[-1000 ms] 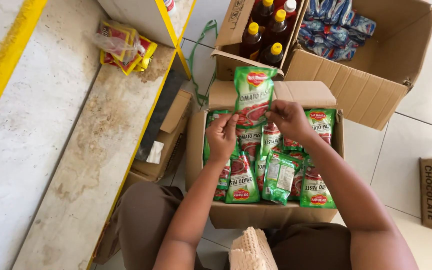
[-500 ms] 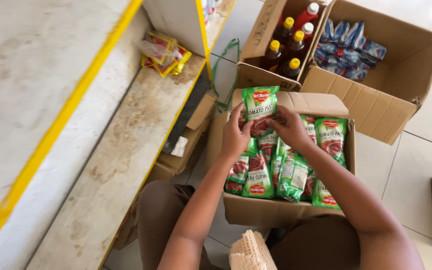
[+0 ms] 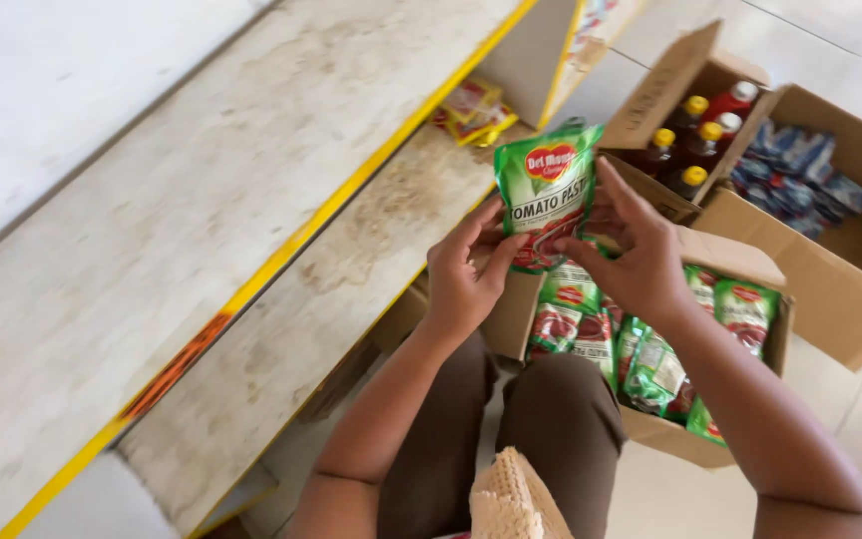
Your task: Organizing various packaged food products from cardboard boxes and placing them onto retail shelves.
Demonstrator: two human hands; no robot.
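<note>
A green and red sauce pouch [image 3: 545, 190] is held upright in the air by both hands. My left hand [image 3: 463, 277] grips its lower left edge. My right hand [image 3: 633, 256] holds its lower right side, fingers spread behind it. Below the hands sits an open cardboard box [image 3: 762, 266] packed with several more pouches [image 3: 650, 339] of the same kind. The pouch hangs over the gap between the box and the lower shelf board [image 3: 351, 299].
A two-level shelf with yellow edging [image 3: 281, 265] fills the left. A few small yellow packets [image 3: 471, 108] lie at the back of the lower board. Behind stand a box of dark bottles with yellow caps [image 3: 695, 135] and a larger box of blue packets [image 3: 795, 170].
Both hands have lifted one pouch out of the box and carried it up and left toward the shelf. The view has swung so the shelf now fills more of the frame.
</note>
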